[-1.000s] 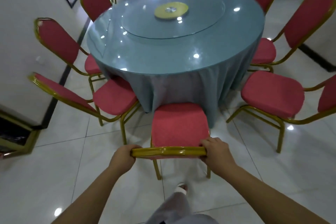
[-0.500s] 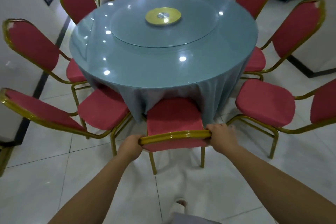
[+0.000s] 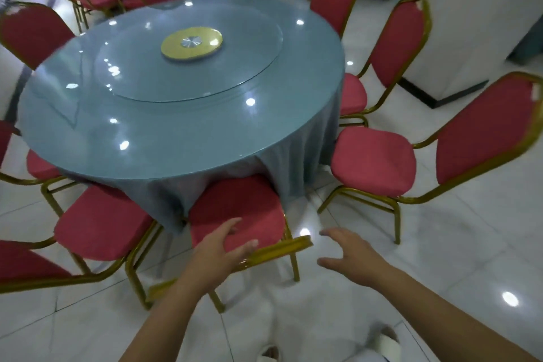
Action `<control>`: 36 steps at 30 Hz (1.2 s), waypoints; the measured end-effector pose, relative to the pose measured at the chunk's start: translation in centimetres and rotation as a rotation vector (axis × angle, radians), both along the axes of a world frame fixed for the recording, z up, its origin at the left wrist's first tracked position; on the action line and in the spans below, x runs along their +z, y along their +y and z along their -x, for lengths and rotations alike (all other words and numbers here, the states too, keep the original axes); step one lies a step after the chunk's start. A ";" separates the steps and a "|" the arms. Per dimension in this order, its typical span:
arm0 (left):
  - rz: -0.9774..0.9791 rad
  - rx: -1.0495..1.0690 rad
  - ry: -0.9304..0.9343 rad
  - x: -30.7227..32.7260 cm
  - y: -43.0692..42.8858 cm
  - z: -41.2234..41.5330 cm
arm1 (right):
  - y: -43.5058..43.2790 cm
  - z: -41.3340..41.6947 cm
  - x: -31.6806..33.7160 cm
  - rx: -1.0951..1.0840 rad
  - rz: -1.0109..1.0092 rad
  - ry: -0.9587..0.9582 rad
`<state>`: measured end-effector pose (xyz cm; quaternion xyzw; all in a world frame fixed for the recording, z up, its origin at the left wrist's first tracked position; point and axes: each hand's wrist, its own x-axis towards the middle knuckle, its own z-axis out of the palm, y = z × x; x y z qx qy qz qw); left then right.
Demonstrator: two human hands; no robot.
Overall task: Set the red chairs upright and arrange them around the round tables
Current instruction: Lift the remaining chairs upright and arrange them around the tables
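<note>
Half a second ago both hands gripped the gold top rail of the near chair (image 3: 235, 211). I have since let go. The right hand (image 3: 349, 258) is off the rail, released with fingers spread, in the air just right of the rail's end. The left hand (image 3: 223, 247) lies over the rail with fingers straight, grasping nothing; I cannot tell whether it touches.

The near chair stands upright on the tiled floor (image 3: 440, 258) at the near edge of the round desk (image 3: 176, 132). The far edge of its seat meets the hanging grey-blue tablecloth (image 3: 293, 161). Frame: gold metal. Padding: red. A left neighbour chair (image 3: 100, 223) and a right neighbour chair (image 3: 373, 161) flank it, both facing the desk.
</note>
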<state>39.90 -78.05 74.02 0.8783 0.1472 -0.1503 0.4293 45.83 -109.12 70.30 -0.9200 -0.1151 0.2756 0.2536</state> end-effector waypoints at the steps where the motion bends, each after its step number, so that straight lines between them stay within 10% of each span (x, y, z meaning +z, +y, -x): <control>1: -0.002 0.021 -0.035 0.1 -2.4 -1.9 | -2.6 -0.5 -0.1 -0.040 -0.010 0.014; 15: 0.037 -0.387 -0.003 -0.4 -43.8 -19.3 | -40.2 -12.1 3.4 -0.298 0.013 -0.213; 31: 0.235 -0.397 0.076 -3.2 -71.8 -43.5 | -60.6 -38.5 6.9 -0.133 0.211 -0.314; 36: 0.019 -0.399 0.117 -4.9 -77.1 -46.3 | -63.8 -46.0 7.2 0.011 0.353 -0.303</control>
